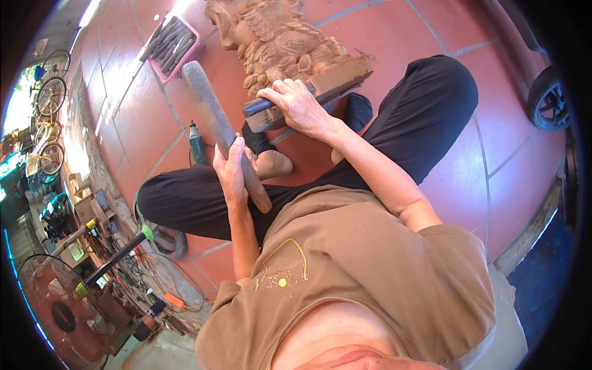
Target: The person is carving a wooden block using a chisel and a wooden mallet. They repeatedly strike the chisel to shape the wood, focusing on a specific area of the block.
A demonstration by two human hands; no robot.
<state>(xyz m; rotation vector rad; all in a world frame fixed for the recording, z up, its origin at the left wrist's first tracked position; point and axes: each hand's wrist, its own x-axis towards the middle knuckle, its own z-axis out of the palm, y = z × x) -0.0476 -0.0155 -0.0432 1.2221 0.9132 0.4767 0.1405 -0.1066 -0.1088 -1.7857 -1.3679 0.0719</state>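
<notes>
The left hand (232, 165) is wrapped around a long wooden club (211, 97), whose broad end points toward the basket (190, 57) of hand tools (171, 44) near the left edge of the tiled floor (419, 28). The right hand (299, 108) grips a dark tool (256, 107) at the base of the wooden carving (280, 46), though whether its hidden end touches the wood cannot be told. The carving lies on the floor beyond the feet, well in from that left edge, and a green drill (196, 148) is between edge and club.
</notes>
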